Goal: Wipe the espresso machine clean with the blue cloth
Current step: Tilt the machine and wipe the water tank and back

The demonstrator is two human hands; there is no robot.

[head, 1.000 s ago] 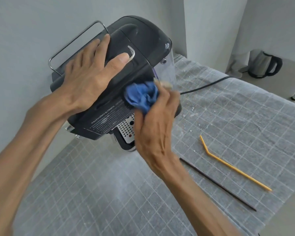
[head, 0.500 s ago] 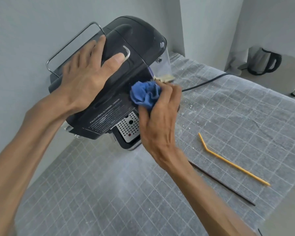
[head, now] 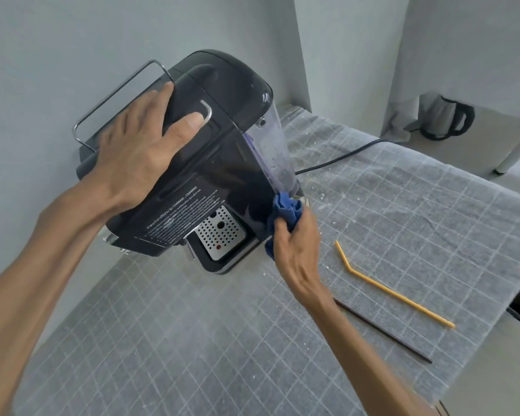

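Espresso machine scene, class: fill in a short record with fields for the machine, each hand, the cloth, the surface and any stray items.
machine: black espresso machine, clear tank on its right side
left hand: left hand flat on the machine's top, steadying it
right hand: right hand gripping the cloth
cloth: blue cloth bunched, pressed to the machine's lower right side beneath the tank
surface: grey checked mat with white crumbs
stray items: yellow straw, dark stick, black cord, kettle at the back
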